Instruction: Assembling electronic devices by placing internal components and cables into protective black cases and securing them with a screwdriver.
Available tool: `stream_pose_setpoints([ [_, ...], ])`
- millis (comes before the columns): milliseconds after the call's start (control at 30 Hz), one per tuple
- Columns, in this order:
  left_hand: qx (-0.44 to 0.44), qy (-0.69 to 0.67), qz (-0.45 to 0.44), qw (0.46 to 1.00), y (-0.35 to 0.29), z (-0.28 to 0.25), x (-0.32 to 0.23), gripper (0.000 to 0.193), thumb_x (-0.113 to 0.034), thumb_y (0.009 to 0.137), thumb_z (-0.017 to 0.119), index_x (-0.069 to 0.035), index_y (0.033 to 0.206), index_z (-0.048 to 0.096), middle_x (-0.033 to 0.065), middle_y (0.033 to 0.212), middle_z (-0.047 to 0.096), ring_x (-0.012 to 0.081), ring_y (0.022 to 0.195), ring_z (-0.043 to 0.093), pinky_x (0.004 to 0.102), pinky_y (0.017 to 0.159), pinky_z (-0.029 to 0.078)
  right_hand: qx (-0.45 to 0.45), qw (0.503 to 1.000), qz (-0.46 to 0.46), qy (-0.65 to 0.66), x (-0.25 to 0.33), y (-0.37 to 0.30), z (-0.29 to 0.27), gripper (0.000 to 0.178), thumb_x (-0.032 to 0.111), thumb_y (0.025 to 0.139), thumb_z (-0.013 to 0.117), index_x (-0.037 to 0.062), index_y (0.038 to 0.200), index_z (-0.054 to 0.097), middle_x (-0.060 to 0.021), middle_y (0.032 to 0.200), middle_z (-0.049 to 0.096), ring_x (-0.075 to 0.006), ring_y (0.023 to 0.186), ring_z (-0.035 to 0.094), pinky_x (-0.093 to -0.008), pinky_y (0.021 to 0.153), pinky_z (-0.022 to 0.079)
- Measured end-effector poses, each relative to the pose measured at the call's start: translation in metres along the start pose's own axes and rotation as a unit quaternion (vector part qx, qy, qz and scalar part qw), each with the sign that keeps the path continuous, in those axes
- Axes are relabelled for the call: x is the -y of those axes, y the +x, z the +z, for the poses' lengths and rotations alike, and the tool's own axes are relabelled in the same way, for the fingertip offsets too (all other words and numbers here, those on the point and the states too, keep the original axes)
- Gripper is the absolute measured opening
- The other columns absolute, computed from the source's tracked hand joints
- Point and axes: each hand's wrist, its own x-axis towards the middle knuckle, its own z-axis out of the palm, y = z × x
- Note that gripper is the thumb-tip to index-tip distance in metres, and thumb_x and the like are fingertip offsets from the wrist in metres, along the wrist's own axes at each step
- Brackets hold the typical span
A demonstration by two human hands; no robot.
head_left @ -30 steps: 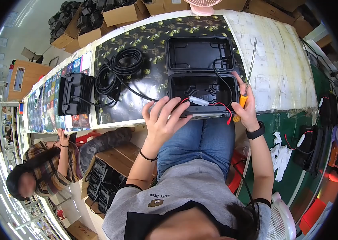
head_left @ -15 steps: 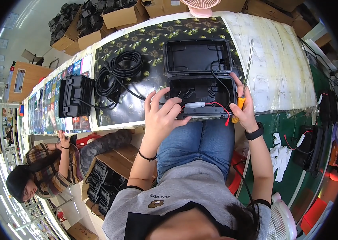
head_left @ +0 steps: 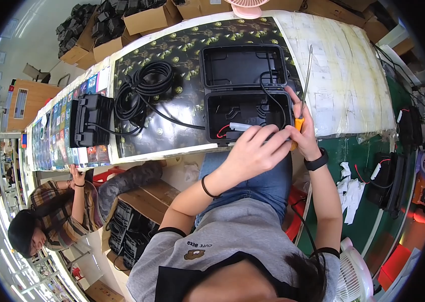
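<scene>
A black plastic box (head_left: 215,108) stands open at the table's front edge, its lid (head_left: 242,65) folded back behind it. Inside lie black cables, a white tube (head_left: 240,127) and a red wire (head_left: 221,132). My right hand (head_left: 307,132) grips a screwdriver (head_left: 299,124) by its yellow handle, with the long shaft pointing away from me, and rests at the box's right side. My left hand (head_left: 260,153) reaches across the box's front edge, fingers pinched together close to my right thumb. What those fingertips hold is hidden.
A coiled black corrugated hose (head_left: 154,83) lies left of the box, near a closed black case (head_left: 94,121). A pink fan (head_left: 246,7) stands at the back. Another person (head_left: 56,211) sits at left. More boxes with wires (head_left: 386,176) lie on the green surface at right.
My left hand has moved right from the box's front left to its front right corner, its fingers closing beside my right hand. The red wire end there is now covered.
</scene>
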Motion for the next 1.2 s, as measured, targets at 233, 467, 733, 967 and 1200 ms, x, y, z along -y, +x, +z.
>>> stream_pose_setpoints([
  [233, -0.058, -0.078, -0.183, 0.978, 0.001, -0.033, 0.031, 0.035, -0.002, 0.071, 0.064, -0.006, 0.106, 0.069, 0.0076, 0.102, 0.062, 0.0234, 0.087, 0.062, 0.0322, 0.074, 0.053, 0.004, 0.998, 0.042, 0.039, 0.007, -0.002, 0.002, 0.037, 0.018, 0.079, 0.072, 0.0104, 0.098, 0.042, -0.0184, 0.156, 0.03, -0.0028, 0.069, 0.045, -0.0151, 0.058, 0.036],
  [467, 0.099, -0.074, -0.141, 0.982, -0.006, -0.045, 0.046, 0.02, -0.011, 0.085, 0.065, -0.007, 0.104, 0.069, 0.0062, 0.09, 0.066, 0.0211, 0.089, 0.064, 0.041, 0.094, 0.046, -0.001, 1.0, 0.012, 0.017, 0.0, -0.002, 0.0, 0.057, 0.021, 0.079, 0.073, 0.0015, 0.127, 0.048, -0.0106, 0.149, 0.038, -0.0085, 0.084, 0.041, -0.0199, 0.078, 0.038],
  [733, 0.071, 0.045, -0.101, 0.991, -0.039, -0.028, 0.029, 0.032, -0.038, 0.078, 0.074, -0.013, 0.096, 0.066, -0.0009, 0.081, 0.063, 0.0127, 0.077, 0.062, 0.0396, 0.101, 0.043, 0.005, 0.999, 0.008, 0.045, 0.005, 0.003, -0.001, 0.035, 0.016, 0.082, 0.071, 0.0086, 0.107, 0.047, -0.0089, 0.139, 0.047, -0.0062, 0.077, 0.045, -0.0187, 0.07, 0.042],
  [967, 0.032, 0.043, -0.067, 0.996, -0.058, -0.028, 0.016, 0.036, -0.03, 0.066, 0.075, -0.017, 0.1, 0.07, -0.0073, 0.089, 0.068, 0.0082, 0.081, 0.064, 0.0332, 0.097, 0.045, -0.112, 0.988, 0.088, 0.058, 0.025, 0.016, -0.003, 0.027, 0.014, 0.089, 0.067, 0.0116, 0.101, 0.043, -0.0117, 0.142, 0.045, -0.0019, 0.067, 0.049, -0.0151, 0.051, 0.043],
  [1200, 0.04, 0.05, -0.046, 0.997, -0.063, -0.031, 0.015, 0.035, -0.03, 0.065, 0.071, -0.022, 0.1, 0.073, -0.0088, 0.094, 0.069, 0.0085, 0.09, 0.064, 0.0436, 0.105, 0.038, -0.082, 0.983, 0.164, 0.028, 0.032, 0.017, -0.012, 0.043, 0.013, 0.081, 0.079, 0.0142, 0.101, 0.041, 0.0024, 0.087, 0.046, -0.0014, 0.066, 0.045, -0.0149, 0.05, 0.037],
])
